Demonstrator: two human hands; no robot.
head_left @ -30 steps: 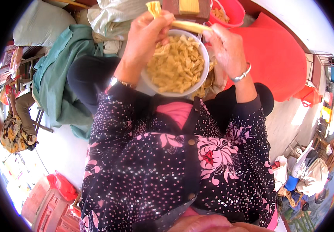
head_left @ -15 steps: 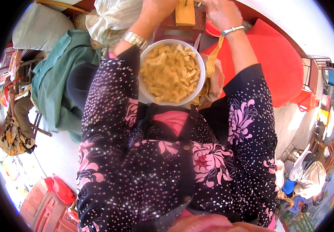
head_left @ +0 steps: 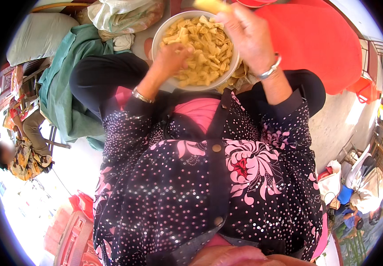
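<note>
The left hand (head_left: 170, 56) is curling its fingers down into a heap of pale yellow cut pieces (head_left: 200, 48), closing on some of them at the near-left side of a white bowl (head_left: 159, 33). The right hand (head_left: 244, 37) is hovering over the bowl's right rim, its fingers bent around a yellow piece (head_left: 211, 5) that is poking out at the top edge of the view; how tightly it is gripping cannot be told. Each wrist is wearing a silver bangle (head_left: 270, 68). The bowl is sitting on the person's lap, against black trousers (head_left: 98, 75), just above a dark floral blouse (head_left: 209, 177). Beyond the bowl on the right, a red plastic table (head_left: 320, 44) is standing. On the left, a green cloth (head_left: 67, 88) is lying draped beside the leg, with a white plastic bag (head_left: 120, 15) above it. Far left, another person (head_left: 18, 150) is sitting on the ground.
</note>
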